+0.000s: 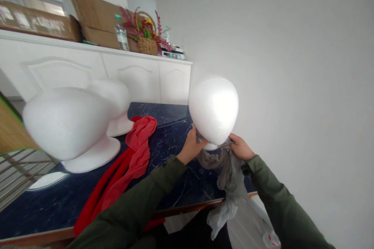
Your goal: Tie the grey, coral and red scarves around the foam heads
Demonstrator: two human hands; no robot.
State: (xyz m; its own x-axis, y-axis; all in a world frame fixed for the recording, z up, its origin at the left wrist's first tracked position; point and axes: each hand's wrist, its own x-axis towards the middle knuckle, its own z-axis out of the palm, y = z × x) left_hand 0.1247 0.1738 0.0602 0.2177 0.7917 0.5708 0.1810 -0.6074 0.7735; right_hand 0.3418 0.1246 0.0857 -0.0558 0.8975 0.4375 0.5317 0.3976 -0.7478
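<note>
A smooth white foam mannequin head (214, 109) stands upright on the dark blue marbled table (172, 140), near the wall. A grey scarf (224, 163) is looped around its neck, and the loose end hangs over the table's front edge. My left hand (193, 146) grips the scarf at the left of the neck, with the thumb below the chin. At the right of the neck, my right hand (241, 148) has its fingers closed on the scarf. The back of the neck is hidden behind the head.
Two more white mannequin heads, a near one (67, 120) and one behind it (112, 97), stand at the left. A red scarf (137, 148) lies beside them. White cabinets (134, 74) behind bear cardboard boxes (96, 19), a water bottle (121, 35) and a flower basket (147, 44). A wire rack (23, 171) is far left.
</note>
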